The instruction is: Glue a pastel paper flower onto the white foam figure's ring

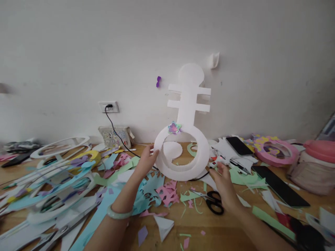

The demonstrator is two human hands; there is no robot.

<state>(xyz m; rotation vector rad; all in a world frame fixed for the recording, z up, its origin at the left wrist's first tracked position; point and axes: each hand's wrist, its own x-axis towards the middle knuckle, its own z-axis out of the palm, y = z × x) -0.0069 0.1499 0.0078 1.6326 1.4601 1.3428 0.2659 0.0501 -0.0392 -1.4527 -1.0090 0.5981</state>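
A large white paper cutout (187,104) stands upright in front of me, leaning toward the wall. It has a ring at the bottom, a neck with two pairs of side tabs and a round head. A layered paper flower (174,128) in pink, purple and green sits on the ring's upper left. My left hand (148,158), a pale bangle on its wrist, pinches the ring's left edge. Just right of the ring, my right hand (222,179) has its fingers apart and holds nothing. Black-handled scissors (214,202) lie on the table beside it.
Paper scraps (148,188) litter the wooden table (199,230). Large scissors (64,228) and white frames lie left. A plugged-in cable (112,123) runs past a pouch (116,136). Two phones (280,186), a pink decorated ring (276,150) and a bag (311,170) are at right.
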